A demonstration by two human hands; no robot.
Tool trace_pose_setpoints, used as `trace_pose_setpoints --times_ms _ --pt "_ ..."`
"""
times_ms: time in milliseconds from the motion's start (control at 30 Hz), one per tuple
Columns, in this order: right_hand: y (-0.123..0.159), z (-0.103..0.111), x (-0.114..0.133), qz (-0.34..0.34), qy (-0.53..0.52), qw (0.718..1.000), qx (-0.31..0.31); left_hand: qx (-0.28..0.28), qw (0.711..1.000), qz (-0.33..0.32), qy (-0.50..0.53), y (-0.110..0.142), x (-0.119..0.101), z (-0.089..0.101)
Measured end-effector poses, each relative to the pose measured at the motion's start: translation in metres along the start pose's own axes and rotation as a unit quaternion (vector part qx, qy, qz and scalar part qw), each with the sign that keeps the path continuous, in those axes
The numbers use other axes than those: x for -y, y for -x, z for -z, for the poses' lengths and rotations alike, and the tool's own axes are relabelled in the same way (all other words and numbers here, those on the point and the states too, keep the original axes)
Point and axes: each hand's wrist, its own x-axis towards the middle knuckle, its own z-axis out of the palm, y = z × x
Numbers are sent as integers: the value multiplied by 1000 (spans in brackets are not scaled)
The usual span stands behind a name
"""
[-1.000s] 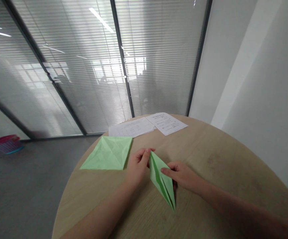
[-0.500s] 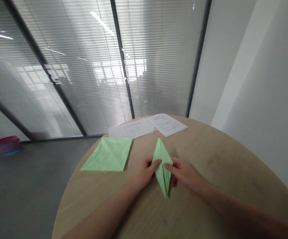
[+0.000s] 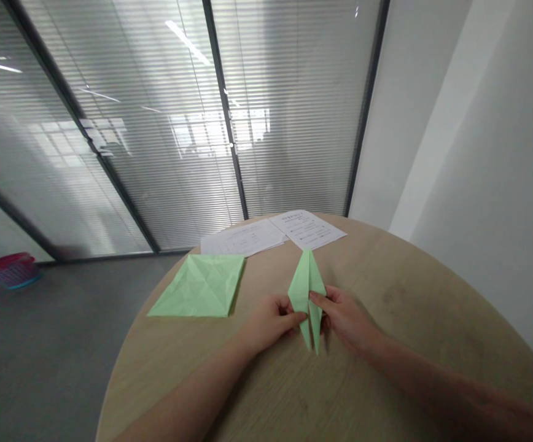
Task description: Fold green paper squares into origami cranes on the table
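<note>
A light green folded origami paper [image 3: 307, 276], long and diamond-shaped, is held between my two hands above the table. A centre slit parts its near end into two narrow points. My left hand [image 3: 276, 318] pinches the lower left side, thumb on top and fingers hidden behind. On the right edge, my right hand [image 3: 340, 310] grips with its thumb over the front, near the slit. Left of my hands lies a creased green sheet of paper [image 3: 202, 285], flat on the wood.
The round wooden table [image 3: 386, 288] spreads under everything. Printed white sheets [image 3: 310, 228] overlap another white paper [image 3: 243, 238] at its far edge. A red and blue basket [image 3: 11, 271] stands on the floor at far left. Glass panels with blinds rise behind.
The folded paper has shifted slightly right and away from me, and its near end now shows two separate points. My left thumb has moved lower, my right thumb a little higher.
</note>
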Motion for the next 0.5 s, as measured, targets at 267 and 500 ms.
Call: trace_pose_setpoints --times_ms 267,500 --pt "-2 3 3 3 -27 999 -36 81 993 -44 -79 7 -10 -1" --pt "-6 9 -1 8 4 998 -57 -44 987 -64 -139 1 -6 11"
